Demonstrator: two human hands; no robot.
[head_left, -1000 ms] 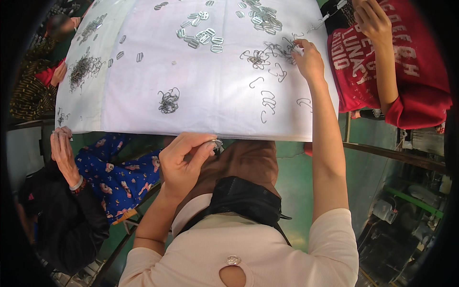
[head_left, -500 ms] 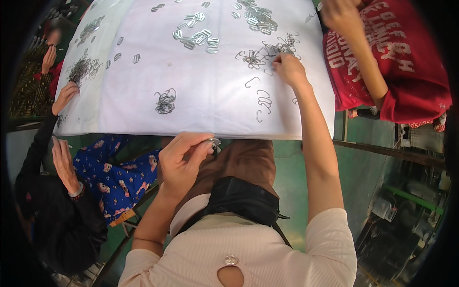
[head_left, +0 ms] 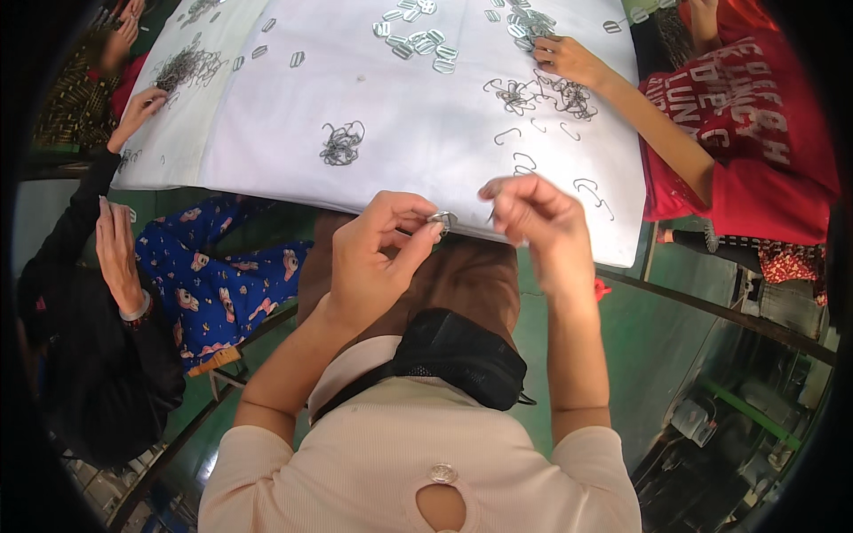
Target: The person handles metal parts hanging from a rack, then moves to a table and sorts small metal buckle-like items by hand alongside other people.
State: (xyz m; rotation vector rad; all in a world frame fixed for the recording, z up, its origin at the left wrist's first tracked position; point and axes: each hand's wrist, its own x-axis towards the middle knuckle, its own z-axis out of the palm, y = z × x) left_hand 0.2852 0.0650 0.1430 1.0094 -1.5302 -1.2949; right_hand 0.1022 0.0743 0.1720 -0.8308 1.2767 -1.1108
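Note:
My left hand (head_left: 378, 253) is closed at the table's front edge, thumb and fingers pinching a small silver metal buckle (head_left: 442, 218). To its right, my right hand (head_left: 544, 218) is closed too, slightly smeared by motion; a thin wire hook (head_left: 491, 212) pokes out below its fingertips. A gap separates the two hands. Beyond them on the white-covered table (head_left: 275, 151) lie a tangled clump of wire hooks (head_left: 341, 145), several loose hooks (head_left: 524, 163) and a larger heap of hooks (head_left: 569, 96). Flat slotted buckles (head_left: 426, 43) are scattered farther back.
At the right, a co-worker in a red shirt (head_left: 746, 124) reaches a hand (head_left: 569, 60) over a buckle pile (head_left: 530, 22). At the left, a black-sleeved co-worker's hand (head_left: 142, 111) touches another hook heap (head_left: 188, 67). A black waist pouch (head_left: 458, 360) sits at my lap.
My right hand has come back from the hook heap to beside my left hand, now with a hook. The red-shirted co-worker's hand has moved onto the buckles. The view has shifted.

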